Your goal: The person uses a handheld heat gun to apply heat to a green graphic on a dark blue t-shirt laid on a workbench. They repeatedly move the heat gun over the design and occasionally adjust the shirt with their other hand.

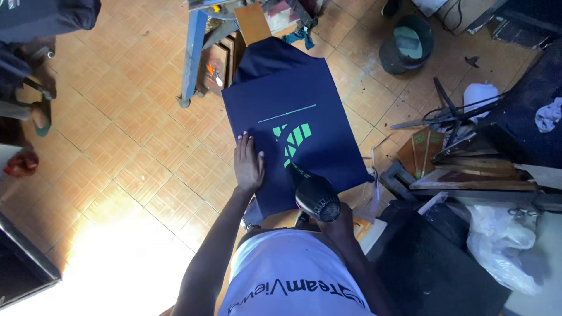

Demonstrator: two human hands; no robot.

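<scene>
A navy blue garment [328,111] lies stretched flat over a board in the middle of the view, with a green striped print [291,142] and a thin pale line on it. My left hand [249,167] rests flat on the fabric, fingers spread, just left of the print. My right hand [336,225] grips the handle of a black hair dryer [313,193], whose nozzle points at the lower edge of the green print.
A blue metal stand [191,55] with wooden frames stands behind the board. A dark bucket [407,44] sits at the back right. Wooden screen frames [462,172] and a white plastic bag [506,240] crowd the right side. Someone's sandalled foot [40,114] shows at far left.
</scene>
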